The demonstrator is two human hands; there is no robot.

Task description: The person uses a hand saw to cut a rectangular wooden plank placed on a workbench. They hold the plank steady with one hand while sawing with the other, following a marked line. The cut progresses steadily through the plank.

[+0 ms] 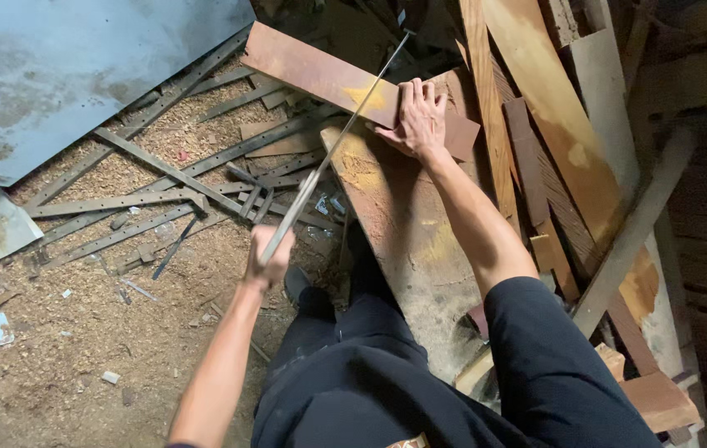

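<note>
My left hand [268, 256] is closed around the handle of a hand saw [328, 153], whose thin blade runs up and to the right across a brown board [320, 75]. Yellow sawdust lies on that board where the blade crosses it. My right hand [418, 119] lies flat, fingers spread, on the right end of the brown board, pressing it down onto a wider worn plank [407, 232] underneath. My dark-clothed legs fill the bottom middle of the view.
Grey perforated metal strips [162, 170] lie criss-crossed on the sawdust-covered floor at left. A large bluish metal sheet [63, 75] covers the upper left. Leaning planks and offcuts [552, 108] crowd the right side, with a reddish block [658, 400] at lower right.
</note>
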